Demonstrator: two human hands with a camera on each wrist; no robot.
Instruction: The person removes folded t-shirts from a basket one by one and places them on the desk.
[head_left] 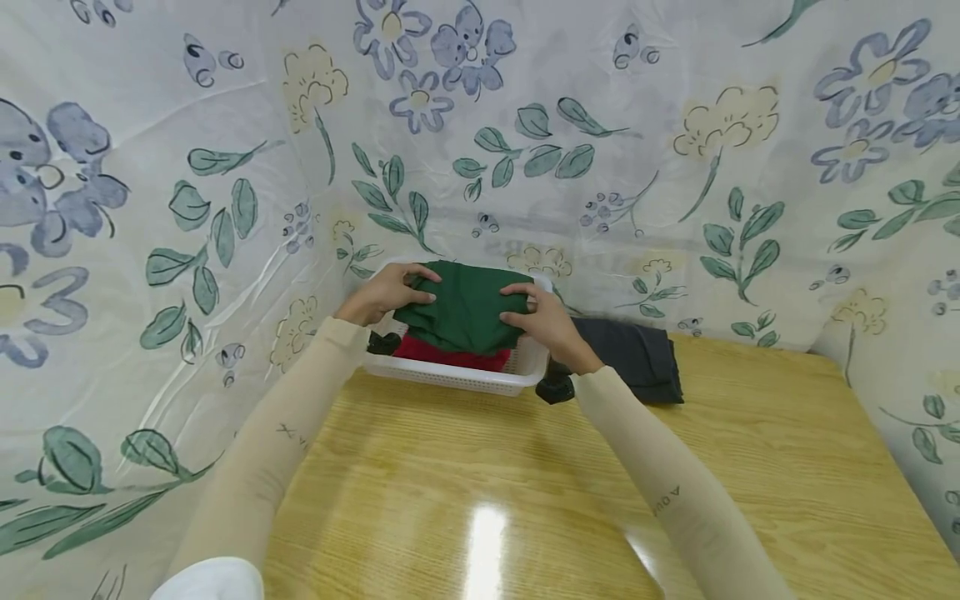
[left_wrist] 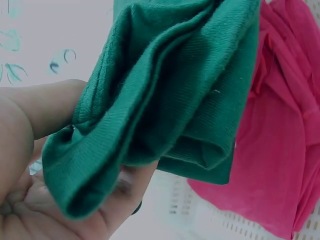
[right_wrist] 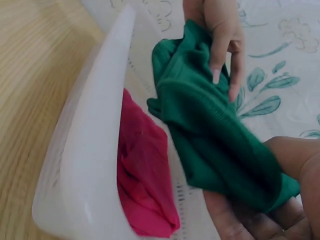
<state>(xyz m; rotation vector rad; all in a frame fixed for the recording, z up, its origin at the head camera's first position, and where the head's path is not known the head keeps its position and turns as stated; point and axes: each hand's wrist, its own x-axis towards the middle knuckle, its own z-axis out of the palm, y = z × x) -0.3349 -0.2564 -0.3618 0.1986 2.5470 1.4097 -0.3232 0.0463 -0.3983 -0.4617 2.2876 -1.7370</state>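
Note:
A folded green cloth garment [head_left: 468, 304] is held above a white plastic basket [head_left: 450, 379] by both hands. My left hand [head_left: 384, 293] grips its left end, thumb on one face and fingers on the other, as the left wrist view shows. At the opposite end my right hand [head_left: 551, 323] pinches it the same way. Layered folds of the green garment [left_wrist: 165, 90] show close up in the left wrist view. Below it, a red folded cloth [head_left: 450, 357] lies in the basket, looking pink in the right wrist view [right_wrist: 145, 175].
Right of the basket, a dark folded cloth [head_left: 633, 358] lies on the wooden table [head_left: 480, 467]. A floral sheet [head_left: 600, 167] hangs behind and along the left side. Black straps or devices [head_left: 555, 388] sit at the wrists.

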